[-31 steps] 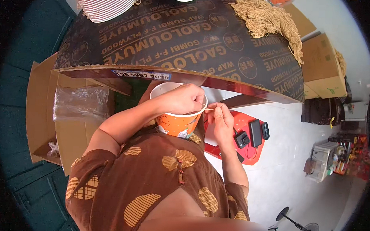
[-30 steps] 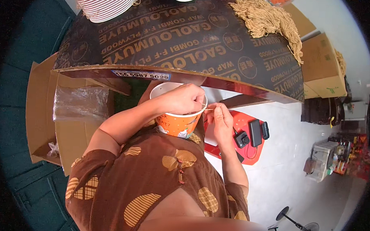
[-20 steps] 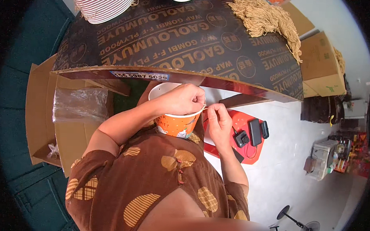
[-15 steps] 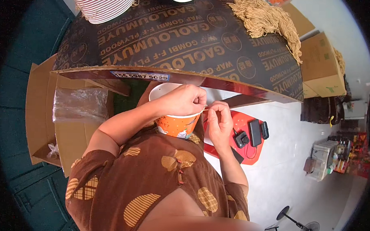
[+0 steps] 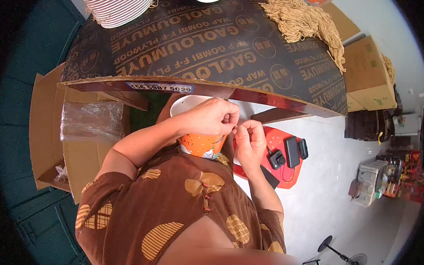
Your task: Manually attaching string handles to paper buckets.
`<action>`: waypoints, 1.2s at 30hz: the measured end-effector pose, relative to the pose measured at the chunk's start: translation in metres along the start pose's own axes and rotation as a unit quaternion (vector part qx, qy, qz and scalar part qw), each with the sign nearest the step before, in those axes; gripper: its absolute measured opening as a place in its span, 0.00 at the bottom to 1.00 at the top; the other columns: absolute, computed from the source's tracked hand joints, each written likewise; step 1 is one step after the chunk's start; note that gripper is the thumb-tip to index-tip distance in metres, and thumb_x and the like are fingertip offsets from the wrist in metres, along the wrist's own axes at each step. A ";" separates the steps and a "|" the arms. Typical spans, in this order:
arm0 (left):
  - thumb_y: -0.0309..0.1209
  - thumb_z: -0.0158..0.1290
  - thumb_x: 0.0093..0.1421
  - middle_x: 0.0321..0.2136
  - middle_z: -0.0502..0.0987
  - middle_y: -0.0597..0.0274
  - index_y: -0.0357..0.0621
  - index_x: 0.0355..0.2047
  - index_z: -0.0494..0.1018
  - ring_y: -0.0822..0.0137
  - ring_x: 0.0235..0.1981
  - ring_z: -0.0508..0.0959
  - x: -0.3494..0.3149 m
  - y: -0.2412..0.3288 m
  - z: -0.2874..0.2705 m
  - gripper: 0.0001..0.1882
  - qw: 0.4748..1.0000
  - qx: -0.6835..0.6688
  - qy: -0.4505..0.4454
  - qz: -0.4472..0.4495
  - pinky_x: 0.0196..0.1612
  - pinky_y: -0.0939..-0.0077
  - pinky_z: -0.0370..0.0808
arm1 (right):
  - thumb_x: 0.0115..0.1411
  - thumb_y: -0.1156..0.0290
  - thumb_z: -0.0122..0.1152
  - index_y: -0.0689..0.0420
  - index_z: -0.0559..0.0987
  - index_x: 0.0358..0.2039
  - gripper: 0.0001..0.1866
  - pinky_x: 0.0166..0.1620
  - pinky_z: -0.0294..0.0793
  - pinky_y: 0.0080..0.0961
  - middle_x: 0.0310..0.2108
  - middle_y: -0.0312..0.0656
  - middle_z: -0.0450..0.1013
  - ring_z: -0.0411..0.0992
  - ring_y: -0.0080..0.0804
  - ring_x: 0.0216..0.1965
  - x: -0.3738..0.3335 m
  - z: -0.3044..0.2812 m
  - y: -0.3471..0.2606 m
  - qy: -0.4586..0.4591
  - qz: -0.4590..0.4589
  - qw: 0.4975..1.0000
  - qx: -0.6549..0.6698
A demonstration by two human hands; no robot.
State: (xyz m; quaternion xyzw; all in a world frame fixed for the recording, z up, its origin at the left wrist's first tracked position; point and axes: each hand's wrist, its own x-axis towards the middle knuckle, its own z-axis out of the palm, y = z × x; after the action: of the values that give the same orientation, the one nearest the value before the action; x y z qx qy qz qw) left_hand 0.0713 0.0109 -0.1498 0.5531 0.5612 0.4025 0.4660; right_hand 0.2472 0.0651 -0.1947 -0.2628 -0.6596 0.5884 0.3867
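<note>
Below the edge of the table (image 5: 178, 42), the bucket (image 5: 203, 145) sits at my lap. My left hand (image 5: 217, 117) lies across its top, my right hand (image 5: 250, 137) just beside; both pinch the cord (image 5: 235, 126) between them.

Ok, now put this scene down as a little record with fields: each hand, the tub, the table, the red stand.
Left hand: over the orange tub, fingertips pinched
Right hand: beside the tub, fingertips pinched
Between hands: a bit of thin cord
Tub: on the lap
Table: white ribbed stack, tan cord heap
Red stand: black devices
</note>
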 end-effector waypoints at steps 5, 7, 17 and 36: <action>0.22 0.54 0.52 0.21 0.69 0.73 0.39 0.24 0.69 0.83 0.23 0.67 -0.001 0.002 0.000 0.04 1.000 0.011 -0.004 -0.006 0.26 0.84 0.66 | 0.62 0.78 0.54 0.61 0.70 0.35 0.02 0.31 0.67 0.13 0.27 0.30 0.67 0.64 0.14 0.27 0.002 0.000 0.003 -0.013 0.063 0.996 0.060; 0.22 0.53 0.52 0.21 0.69 0.73 0.39 0.25 0.69 0.83 0.23 0.67 -0.001 0.001 0.000 0.03 1.000 0.013 -0.003 -0.006 0.26 0.84 0.66 | 0.62 0.78 0.54 0.60 0.70 0.35 0.03 0.31 0.66 0.12 0.26 0.30 0.67 0.64 0.13 0.27 0.002 0.002 0.003 -0.008 0.073 0.996 0.056; 0.25 0.54 0.47 0.18 0.75 0.59 0.35 0.23 0.71 0.71 0.21 0.74 -0.001 0.002 -0.001 0.05 0.999 0.019 0.042 0.018 0.26 0.73 0.71 | 0.62 0.76 0.56 0.61 0.72 0.32 0.03 0.30 0.65 0.13 0.25 0.29 0.68 0.63 0.13 0.27 0.003 0.007 0.008 0.003 0.036 0.999 -0.015; 0.26 0.55 0.48 0.20 0.77 0.54 0.34 0.24 0.73 0.66 0.24 0.78 0.000 -0.001 -0.002 0.06 0.996 0.054 0.068 0.020 0.29 0.71 0.74 | 0.64 0.72 0.55 0.65 0.77 0.37 0.08 0.32 0.68 0.15 0.26 0.29 0.71 0.67 0.15 0.27 -0.004 0.009 -0.001 -0.013 0.037 0.999 -0.003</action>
State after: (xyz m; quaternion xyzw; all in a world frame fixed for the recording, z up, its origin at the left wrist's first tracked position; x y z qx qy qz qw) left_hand 0.0689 0.0111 -0.1498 0.5601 0.6013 0.4176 0.3877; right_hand 0.2421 0.0567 -0.1948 -0.2808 -0.6564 0.6036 0.3549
